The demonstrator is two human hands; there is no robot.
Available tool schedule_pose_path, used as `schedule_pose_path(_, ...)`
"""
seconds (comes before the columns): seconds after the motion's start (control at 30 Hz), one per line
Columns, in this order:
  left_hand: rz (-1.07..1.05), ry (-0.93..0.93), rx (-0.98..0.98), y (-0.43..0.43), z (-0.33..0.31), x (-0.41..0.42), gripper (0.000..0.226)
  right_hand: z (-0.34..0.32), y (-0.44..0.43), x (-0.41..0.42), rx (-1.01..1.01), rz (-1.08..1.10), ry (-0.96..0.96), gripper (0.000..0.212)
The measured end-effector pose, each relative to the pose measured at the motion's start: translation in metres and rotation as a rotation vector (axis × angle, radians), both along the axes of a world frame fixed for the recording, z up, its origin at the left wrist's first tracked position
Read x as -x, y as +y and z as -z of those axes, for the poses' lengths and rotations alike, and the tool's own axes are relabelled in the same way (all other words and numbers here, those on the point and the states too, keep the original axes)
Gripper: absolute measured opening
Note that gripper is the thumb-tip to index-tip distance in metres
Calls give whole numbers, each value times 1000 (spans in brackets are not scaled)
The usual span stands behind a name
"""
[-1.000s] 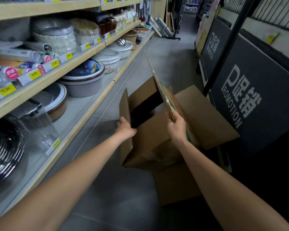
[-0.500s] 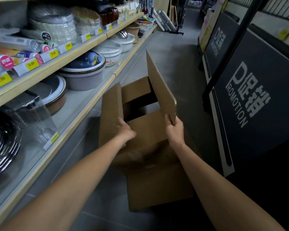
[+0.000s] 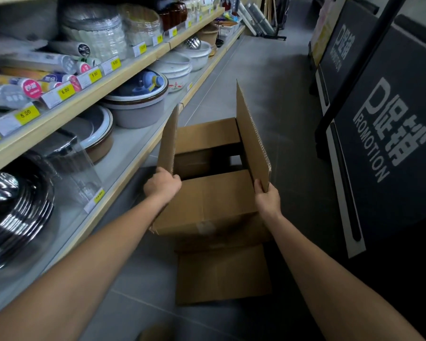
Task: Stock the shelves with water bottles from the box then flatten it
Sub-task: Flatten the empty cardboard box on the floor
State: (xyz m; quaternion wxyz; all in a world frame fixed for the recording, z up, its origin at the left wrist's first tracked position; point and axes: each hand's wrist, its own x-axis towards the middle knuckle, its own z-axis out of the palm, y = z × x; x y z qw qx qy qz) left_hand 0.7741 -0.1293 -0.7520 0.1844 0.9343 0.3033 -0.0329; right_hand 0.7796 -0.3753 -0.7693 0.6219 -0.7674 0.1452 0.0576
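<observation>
Head view: the box (image 3: 207, 200) lies straight ahead between your hands, both equally near, with your left hand (image 3: 161, 184) gripping its upright left flap (image 3: 169, 141) and your right hand (image 3: 267, 196) gripping the right flap (image 3: 252, 139).

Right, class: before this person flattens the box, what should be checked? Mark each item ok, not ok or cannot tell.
1. Left hand grips the left flap: ok.
2. Right hand grips the right flap: ok.
3. Box emptied: cannot tell, the near panel hides part.
4. Bottom flap hangs loose: ok.
5. Box apart from the promotion sign: ok.
</observation>
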Motion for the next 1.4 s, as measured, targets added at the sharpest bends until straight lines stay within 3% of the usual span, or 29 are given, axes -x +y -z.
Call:
schedule_pose_path(0.2, -78, -42, 85, 34, -18, 8, 48, 3, -14, -3, 394, 147, 218, 55)
schedule_pose_path(0.33, -134, -75, 189, 35, -23, 30, 45, -2, -23, -5, 240, 309, 292, 55)
schedule_pose_path(0.53, -270, -132, 349, 17, -21, 54, 37, -19, -26, -8, 112, 325, 156, 56)
schedule_pose_path(0.77, -242, -113, 834, -37, -15, 60, 33, -34, -3, 4, 212, 124, 16, 65)
schedule_pose_path(0.9, -202, -68, 1186, -80, -22, 69, 23, -37, 2, 14, 255, -239, -9, 53)
schedule_pose_path(1.03, -121, 87, 1389, -115, -12, 78, 19, -37, 5, 26, 390, -597, 136, 56)
schedule_pose_path(1.27, 111, 350, 1540, -146, 3, 103, 16, -13, -20, 36, 487, -794, 481, 81)
schedule_pose_path(1.4, 231, 425, 1391, -137, -3, 94, 38, -8, -31, 37, 482, -826, 509, 107)
